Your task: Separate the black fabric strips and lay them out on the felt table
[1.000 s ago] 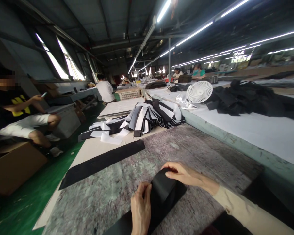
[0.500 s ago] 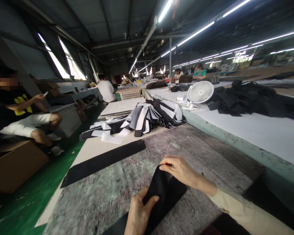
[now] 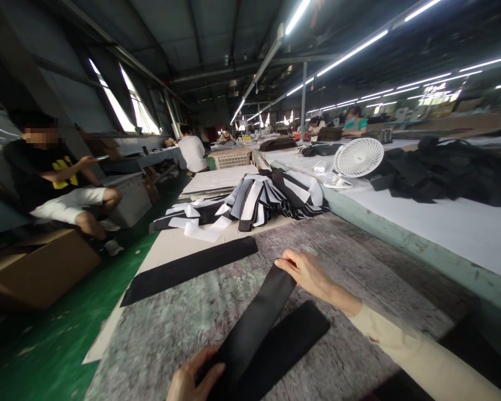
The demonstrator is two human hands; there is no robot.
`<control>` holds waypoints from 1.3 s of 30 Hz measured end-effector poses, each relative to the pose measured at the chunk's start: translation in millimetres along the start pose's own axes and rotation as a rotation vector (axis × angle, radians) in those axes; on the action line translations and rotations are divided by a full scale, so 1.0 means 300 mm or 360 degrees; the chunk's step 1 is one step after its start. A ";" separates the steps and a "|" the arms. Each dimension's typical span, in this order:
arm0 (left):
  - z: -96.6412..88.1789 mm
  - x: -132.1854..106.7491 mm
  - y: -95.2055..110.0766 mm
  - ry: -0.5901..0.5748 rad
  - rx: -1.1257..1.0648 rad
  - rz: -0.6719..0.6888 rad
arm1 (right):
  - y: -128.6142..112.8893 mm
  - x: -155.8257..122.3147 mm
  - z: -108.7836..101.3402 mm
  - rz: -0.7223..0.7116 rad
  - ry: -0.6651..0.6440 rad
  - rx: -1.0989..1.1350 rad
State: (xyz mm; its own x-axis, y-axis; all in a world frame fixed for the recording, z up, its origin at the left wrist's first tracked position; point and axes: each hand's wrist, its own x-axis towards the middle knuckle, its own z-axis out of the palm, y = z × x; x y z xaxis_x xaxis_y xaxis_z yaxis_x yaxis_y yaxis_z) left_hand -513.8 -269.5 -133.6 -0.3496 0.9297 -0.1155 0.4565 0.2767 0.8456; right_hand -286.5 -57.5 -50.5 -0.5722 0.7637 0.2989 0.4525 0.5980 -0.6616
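A black fabric strip is stretched between my two hands, slanting from lower left to upper right. My right hand pinches its far end between thumb and fingers. Lower down, my left hand is closed on the strip's near part, with thumb on top. Partly beneath it lies another black strip, its rounded far end resting on the mottled grey board. Farther left, a separate black strip lies flat across the board's edge.
Past the board is a heap of black and white strips. A white fan stands on the right-hand table, before a pile of black fabric. On the left, a person sits near a cardboard box.
The held strip, bunched up before, is now drawn out straight. My left hand has moved down and left, my right hand slightly up. More of the strip underneath shows.
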 end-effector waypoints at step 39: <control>0.182 0.107 0.316 -0.0142 -0.2071 -0.0040 | -0.124 -0.075 0.152 -0.0145 -0.0846 0.1701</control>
State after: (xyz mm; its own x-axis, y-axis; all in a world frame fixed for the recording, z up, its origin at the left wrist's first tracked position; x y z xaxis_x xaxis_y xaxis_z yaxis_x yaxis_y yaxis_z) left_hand -436.9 -200.2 -85.6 -0.2683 0.9545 -0.1298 -0.6887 -0.0959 0.7187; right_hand -321.6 -108.1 -64.1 -0.8977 0.3823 0.2192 -0.2579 -0.0525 -0.9647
